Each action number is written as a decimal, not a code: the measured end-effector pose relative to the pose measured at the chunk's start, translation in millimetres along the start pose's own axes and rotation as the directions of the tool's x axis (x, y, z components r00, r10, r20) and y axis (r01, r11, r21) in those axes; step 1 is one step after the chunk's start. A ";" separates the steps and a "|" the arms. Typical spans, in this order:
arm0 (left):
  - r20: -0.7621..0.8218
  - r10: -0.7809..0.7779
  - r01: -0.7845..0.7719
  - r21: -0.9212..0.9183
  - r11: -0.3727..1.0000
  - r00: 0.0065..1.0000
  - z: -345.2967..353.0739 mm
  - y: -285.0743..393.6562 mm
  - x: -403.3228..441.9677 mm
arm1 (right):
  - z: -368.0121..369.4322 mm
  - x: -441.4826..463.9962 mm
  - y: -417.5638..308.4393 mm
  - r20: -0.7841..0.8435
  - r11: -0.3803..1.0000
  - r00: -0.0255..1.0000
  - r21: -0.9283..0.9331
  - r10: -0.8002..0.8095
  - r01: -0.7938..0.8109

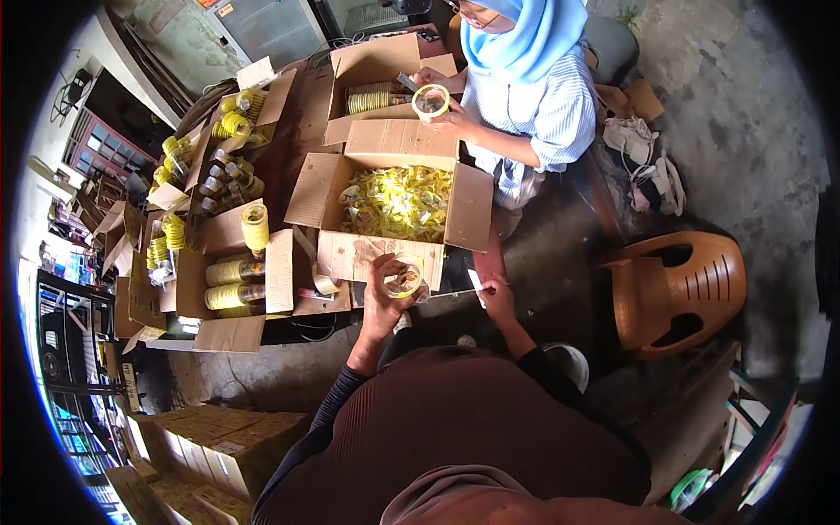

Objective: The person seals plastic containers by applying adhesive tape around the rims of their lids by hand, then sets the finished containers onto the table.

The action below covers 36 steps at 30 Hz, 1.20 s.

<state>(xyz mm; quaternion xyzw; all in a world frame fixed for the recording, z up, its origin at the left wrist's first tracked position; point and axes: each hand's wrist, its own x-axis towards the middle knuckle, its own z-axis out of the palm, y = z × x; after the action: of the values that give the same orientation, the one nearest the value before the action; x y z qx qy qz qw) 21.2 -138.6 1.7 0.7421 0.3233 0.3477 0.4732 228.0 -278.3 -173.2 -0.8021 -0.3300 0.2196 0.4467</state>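
Note:
My left hand (382, 302) is wrapped round a small clear tub (403, 276) with a yellow rim, held in front of the large open carton. Something brownish shows inside the tub. To its right, my right hand (497, 299) pinches the end of a thin pale strip (457, 292) that stretches toward the tub. Behind both hands, the open cardboard box (468, 206) holds a heap of yellow and clear wrappings (401, 203). A roll of tape (327, 284) lies left of my left hand.
Across the table a co-worker (534, 105) holds another yellow-rimmed tub (430, 102). Left, an open carton (278, 271) holds stacked yellow-rimmed tubs, with one stack (255, 227) upright at its edge. An orange plastic chair (674, 295) stands at the right; stacked cartons (219, 446) are at lower left.

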 end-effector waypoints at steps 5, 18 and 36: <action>-0.024 0.008 -0.008 0.022 1.000 1.000 28.1 13.3 -3.2 | -58.1 -14.8 -74.2 -0.073 0.980 0.985 0.116 -0.154 0.162; 0.002 0.182 -0.180 0.130 0.975 0.983 84.9 24.0 -2.3 | -99.1 -49.2 -150.6 -0.209 0.835 0.808 -0.142 -0.551 0.532; 0.160 0.045 -0.052 0.036 0.998 0.986 111.4 17.1 -20.3 | -105.1 -62.8 -137.3 -0.212 0.862 0.860 -0.330 -0.465 0.385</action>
<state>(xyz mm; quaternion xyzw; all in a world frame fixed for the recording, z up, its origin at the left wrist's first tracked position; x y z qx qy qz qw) 104.2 -214.1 -21.3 0.7844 0.2733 0.2923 0.4740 207.2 -331.4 1.7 -0.7857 -0.4598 -0.0512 0.4106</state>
